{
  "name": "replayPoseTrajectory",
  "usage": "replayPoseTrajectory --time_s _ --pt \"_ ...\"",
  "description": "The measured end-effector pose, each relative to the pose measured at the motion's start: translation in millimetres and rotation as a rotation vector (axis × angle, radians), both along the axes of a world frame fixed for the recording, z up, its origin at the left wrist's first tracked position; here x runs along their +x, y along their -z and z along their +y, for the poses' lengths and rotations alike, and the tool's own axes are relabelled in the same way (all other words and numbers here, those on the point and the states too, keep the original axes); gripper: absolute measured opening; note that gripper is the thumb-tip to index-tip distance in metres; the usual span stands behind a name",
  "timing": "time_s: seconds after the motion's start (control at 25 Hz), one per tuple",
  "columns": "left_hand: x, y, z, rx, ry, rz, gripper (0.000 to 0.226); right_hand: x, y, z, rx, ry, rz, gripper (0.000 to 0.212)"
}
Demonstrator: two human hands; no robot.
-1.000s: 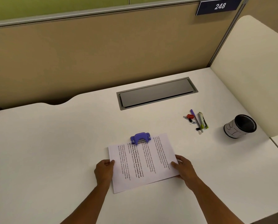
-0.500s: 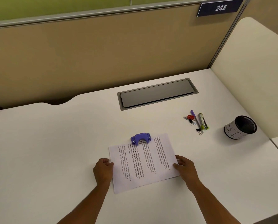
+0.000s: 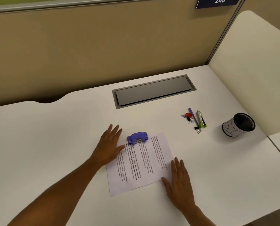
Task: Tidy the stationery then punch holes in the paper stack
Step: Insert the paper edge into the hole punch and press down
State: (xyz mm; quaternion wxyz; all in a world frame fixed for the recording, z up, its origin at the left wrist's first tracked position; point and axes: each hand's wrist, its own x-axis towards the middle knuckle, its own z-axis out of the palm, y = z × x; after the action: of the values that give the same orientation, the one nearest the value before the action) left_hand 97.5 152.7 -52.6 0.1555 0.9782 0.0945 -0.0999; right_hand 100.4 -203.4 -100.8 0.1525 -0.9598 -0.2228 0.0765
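White desk (image 3: 54, 144): mesh pen cup (image 3: 238, 125) lies tipped, contents unseen.

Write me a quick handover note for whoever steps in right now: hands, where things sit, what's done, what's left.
Left hand: open, fingers straight, over the paper stack's left edge beside the purple hole punch.
Right hand: open, flat at the stack's right edge.
The punch sits on the stack's far edge.
Not tidied: pen, stapler and clips lie loose on the desk beside the mesh cup.
Left: tidy those, then punch.
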Motion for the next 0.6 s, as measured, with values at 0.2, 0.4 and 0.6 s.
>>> replayPoseTrajectory --time_s 0.2,0.4,0.6 --pt "56.9 8.4 0.7 0.078 0.365 0.085 0.088 -20.3 18.6 7.6 -0.066 -0.09 0.013 0.083" --pt "107.7 12.1 -16.2 0.07 0.307 0.052 0.09 -22.4 27.1 7.7 -0.115 -0.096 -0.008 0.081" --pt "124.8 27.2 -33.9 -0.051 0.24 0.163 0.077 -21.6 27.2 6.9 -0.12 -0.108 -0.019 0.081"
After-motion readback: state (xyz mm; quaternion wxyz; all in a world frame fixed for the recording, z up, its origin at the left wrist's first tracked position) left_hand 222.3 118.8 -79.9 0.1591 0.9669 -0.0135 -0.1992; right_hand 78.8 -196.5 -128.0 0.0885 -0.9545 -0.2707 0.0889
